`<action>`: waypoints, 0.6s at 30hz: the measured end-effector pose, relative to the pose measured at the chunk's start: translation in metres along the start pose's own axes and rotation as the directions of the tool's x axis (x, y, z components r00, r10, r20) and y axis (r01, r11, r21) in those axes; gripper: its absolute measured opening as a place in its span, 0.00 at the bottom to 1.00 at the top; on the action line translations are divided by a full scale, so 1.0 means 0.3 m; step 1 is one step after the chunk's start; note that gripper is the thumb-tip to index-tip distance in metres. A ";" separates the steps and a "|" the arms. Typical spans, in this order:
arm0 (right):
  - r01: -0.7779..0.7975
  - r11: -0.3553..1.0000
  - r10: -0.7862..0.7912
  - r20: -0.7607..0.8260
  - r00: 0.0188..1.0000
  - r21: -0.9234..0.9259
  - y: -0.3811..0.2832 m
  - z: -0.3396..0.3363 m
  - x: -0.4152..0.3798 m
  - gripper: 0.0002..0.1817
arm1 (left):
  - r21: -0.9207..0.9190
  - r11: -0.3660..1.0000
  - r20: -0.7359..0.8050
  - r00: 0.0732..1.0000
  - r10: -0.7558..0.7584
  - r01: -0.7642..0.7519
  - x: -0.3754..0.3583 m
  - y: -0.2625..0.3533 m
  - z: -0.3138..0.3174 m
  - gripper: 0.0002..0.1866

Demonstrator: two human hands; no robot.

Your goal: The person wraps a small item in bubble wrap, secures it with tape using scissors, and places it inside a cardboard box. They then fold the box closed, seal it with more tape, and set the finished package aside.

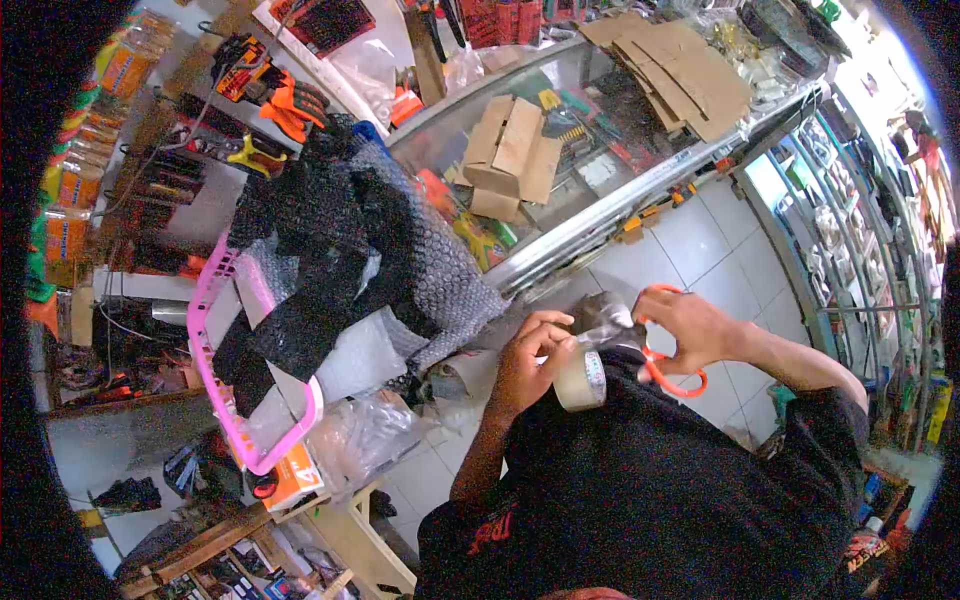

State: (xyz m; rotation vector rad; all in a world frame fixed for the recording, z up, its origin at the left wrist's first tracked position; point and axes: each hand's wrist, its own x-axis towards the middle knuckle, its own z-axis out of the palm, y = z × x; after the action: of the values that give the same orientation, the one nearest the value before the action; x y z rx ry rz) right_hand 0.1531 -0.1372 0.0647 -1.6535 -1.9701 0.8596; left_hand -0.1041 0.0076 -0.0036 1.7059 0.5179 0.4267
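Observation:
Near the middle, my left hand (pixel 535 360) has its fingers bent together at the left side of some metal blades. A roll of clear tape (pixel 580 384) sits just below those fingers, against my black shirt. Orange-handled scissors (pixel 690 385) are in my right hand (pixel 685 325), whose fingers curl about the handle loops. The scissors' blades point left toward my left hand, over the tape roll. A shiny grey item (pixel 603 308) lies behind the blades; what it is cannot be made out.
A pink basket (pixel 205 345) with black material and bubble wrap (pixel 450 295) stands left. Beyond is a glass counter (pixel 560 235) bearing an open cardboard box (pixel 505 150) and flattened cardboard (pixel 680 75). Shelves (pixel 840 250) line the right side, above a tiled floor (pixel 690 240).

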 end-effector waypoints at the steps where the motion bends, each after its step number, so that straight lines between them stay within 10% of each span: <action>1: -0.021 1.000 0.023 0.074 0.997 -0.021 -0.016 -0.019 0.001 0.34 | -0.031 0.999 0.019 0.999 -0.031 0.031 0.005 -0.001 0.003 0.06; 18: -0.014 1.000 0.019 0.404 0.915 -0.015 -0.049 -0.172 0.082 0.32 | -0.066 0.997 0.064 0.997 0.030 -0.026 0.048 0.052 0.058 0.05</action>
State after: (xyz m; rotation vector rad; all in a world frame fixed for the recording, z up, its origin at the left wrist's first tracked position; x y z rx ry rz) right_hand 0.1722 -0.1050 0.1102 -1.5967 -2.2307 1.2860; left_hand -0.0810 -0.0012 0.0083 1.6601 0.4288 0.4024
